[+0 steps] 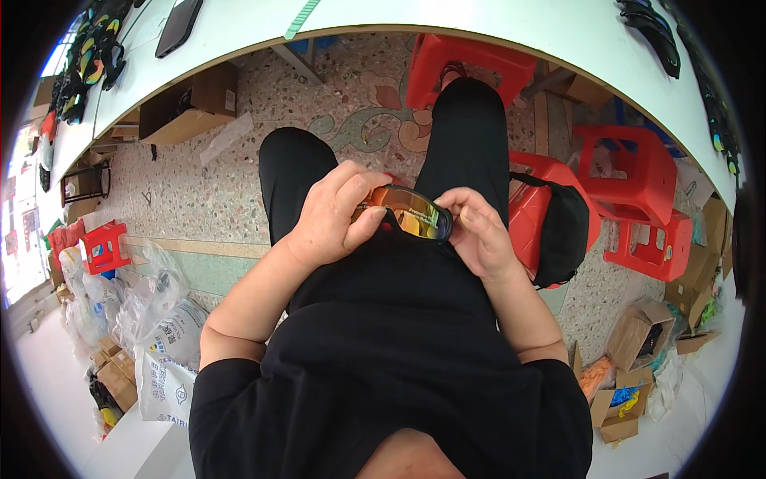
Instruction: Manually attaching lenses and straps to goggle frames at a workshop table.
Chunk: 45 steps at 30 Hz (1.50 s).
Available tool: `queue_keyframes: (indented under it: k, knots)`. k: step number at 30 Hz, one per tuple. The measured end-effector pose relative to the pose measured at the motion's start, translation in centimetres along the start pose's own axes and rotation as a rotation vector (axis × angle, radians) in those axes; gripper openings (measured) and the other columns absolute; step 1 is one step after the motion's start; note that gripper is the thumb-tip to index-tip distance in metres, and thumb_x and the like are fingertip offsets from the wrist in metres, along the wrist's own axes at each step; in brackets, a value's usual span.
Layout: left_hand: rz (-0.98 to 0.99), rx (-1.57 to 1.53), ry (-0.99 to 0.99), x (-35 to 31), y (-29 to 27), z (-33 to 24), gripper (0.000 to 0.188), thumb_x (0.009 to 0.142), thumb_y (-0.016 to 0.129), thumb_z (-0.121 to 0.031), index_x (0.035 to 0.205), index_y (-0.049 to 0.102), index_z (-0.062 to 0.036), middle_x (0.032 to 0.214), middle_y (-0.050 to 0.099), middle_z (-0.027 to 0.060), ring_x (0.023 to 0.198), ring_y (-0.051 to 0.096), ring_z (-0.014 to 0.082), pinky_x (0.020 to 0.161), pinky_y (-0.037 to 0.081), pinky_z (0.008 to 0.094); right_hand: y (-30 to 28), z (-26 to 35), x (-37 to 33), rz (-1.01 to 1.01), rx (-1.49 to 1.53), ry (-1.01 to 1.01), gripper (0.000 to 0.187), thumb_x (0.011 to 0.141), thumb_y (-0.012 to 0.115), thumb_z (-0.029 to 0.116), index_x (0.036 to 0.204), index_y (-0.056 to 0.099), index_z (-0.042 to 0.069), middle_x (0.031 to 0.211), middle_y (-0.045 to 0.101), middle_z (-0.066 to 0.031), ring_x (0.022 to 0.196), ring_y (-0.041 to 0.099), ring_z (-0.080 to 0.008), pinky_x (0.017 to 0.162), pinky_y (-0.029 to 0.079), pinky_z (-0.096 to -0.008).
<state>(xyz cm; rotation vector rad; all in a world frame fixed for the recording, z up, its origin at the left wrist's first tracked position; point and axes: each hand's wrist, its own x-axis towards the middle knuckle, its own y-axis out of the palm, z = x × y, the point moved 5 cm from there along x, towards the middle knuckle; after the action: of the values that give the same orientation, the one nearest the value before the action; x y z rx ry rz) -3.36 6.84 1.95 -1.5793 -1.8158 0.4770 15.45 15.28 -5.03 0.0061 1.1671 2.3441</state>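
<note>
Above my lap, both hands hold a pair of goggles with an orange-yellow mirrored lens and a dark frame. My left hand is closed on one end, thumb at the lower edge near the nose notch and fingers over the top. At the other end, my right hand pinches the frame's outer edge between thumb and fingers. The lens faces up toward me and tilts a little down to the right. My fingers cover part of the left side of the goggles.
A white table curves across the far side, bearing a dark phone, a green strip and piles of goggles. Red stools and a black bag stand at right. Plastic sacks and cardboard boxes lie around.
</note>
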Motion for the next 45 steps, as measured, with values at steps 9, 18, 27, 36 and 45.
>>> queue_keyframes:
  k: [9,18,27,36,45]
  knots:
    - [-0.011,0.002,-0.089,-0.1,0.8,0.2,0.032,0.093,0.051,-0.024,0.110,0.060,0.0013,0.093,0.058,0.0159,0.084,0.058,0.0324,0.075,0.048,0.0382,0.5,-0.3,-1.2,-0.095,-0.041,-0.118,0.042,0.099,0.054,0.031,0.128,0.049,0.000,0.116,0.060,-0.0102,0.103,0.059,-0.0168,0.090,0.048,-0.0337]
    - [-0.013,0.021,-0.133,0.2,0.9,-0.1,0.030,0.095,0.049,-0.023,0.108,0.060,0.0024,0.093,0.058,0.0173,0.085,0.058,0.0337,0.078,0.048,0.0386,0.6,0.2,1.2,-0.059,-0.006,-0.057,0.037,0.099,0.054,0.029,0.124,0.051,0.001,0.113,0.061,-0.0092,0.102,0.060,-0.0158,0.091,0.049,-0.0327]
    - [-0.093,0.039,-0.178,-0.6,1.3,1.3,0.029,0.096,0.048,-0.020,0.109,0.059,0.0027,0.096,0.059,0.0182,0.086,0.059,0.0344,0.079,0.048,0.0391,0.4,-0.4,-0.7,-0.095,0.131,-0.040,0.039,0.099,0.053,0.029,0.128,0.049,0.003,0.121,0.059,-0.0131,0.109,0.059,-0.0212,0.093,0.051,-0.0383]
    - [-0.195,0.232,-0.095,-0.7,2.3,0.8,0.036,0.084,0.066,-0.021,0.113,0.058,-0.0020,0.093,0.057,0.0150,0.081,0.060,0.0331,0.070,0.051,0.0403,0.5,-0.3,-0.1,-0.189,0.217,-0.082,0.042,0.099,0.052,0.026,0.135,0.047,0.005,0.126,0.059,-0.0117,0.117,0.056,-0.0225,0.099,0.048,-0.0383]
    - [-0.294,0.337,-0.076,-0.9,2.9,0.9,0.046,0.078,0.072,-0.023,0.116,0.059,-0.0012,0.097,0.058,0.0140,0.082,0.061,0.0306,0.069,0.052,0.0388,1.2,-0.1,0.6,-0.183,0.345,-0.069,0.049,0.099,0.050,0.023,0.142,0.038,0.004,0.123,0.059,-0.0126,0.114,0.058,-0.0240,0.098,0.049,-0.0401]
